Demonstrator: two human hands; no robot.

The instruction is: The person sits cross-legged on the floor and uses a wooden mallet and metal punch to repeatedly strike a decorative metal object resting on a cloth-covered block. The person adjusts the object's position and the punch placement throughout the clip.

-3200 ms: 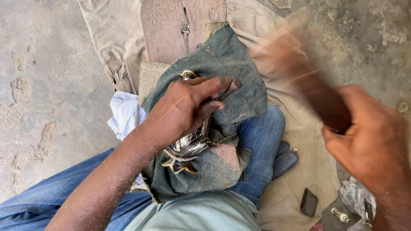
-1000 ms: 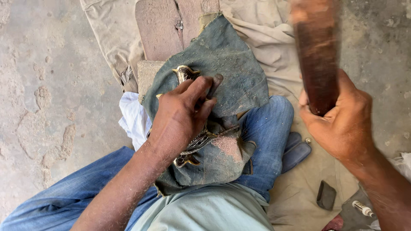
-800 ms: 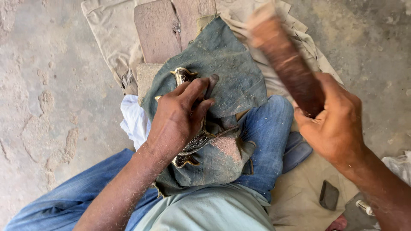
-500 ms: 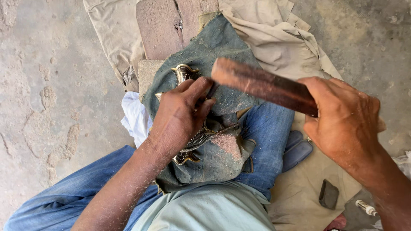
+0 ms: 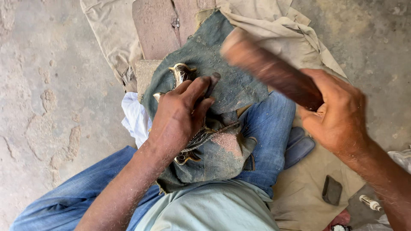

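Your left hand [image 5: 180, 115] presses flat on an ornate metal piece [image 5: 182, 73] that lies on a dusty dark green cloth [image 5: 231, 85] draped over your lap; the fingers [image 5: 201, 87] are spread and laid along the piece, pinning it rather than curled around it. The piece shows a shiny curled tip just beyond your fingertips and another bright edge below your palm, near a patch of reddish dust on the cloth. Your right hand [image 5: 338, 117] is clenched around the end of a reddish-brown wooden club [image 5: 269, 68], which is blurred and slants up and left above the cloth, its far end near the metal piece but apart from it. Under the cloth sit your blue jeans [image 5: 269, 128], and beyond your knees a worn wooden block [image 5: 158, 25] rests on beige fabric [image 5: 274, 25] spread over the concrete floor [image 5: 51, 77]. A small dark stone [image 5: 332, 189] lies on the beige fabric by your right forearm
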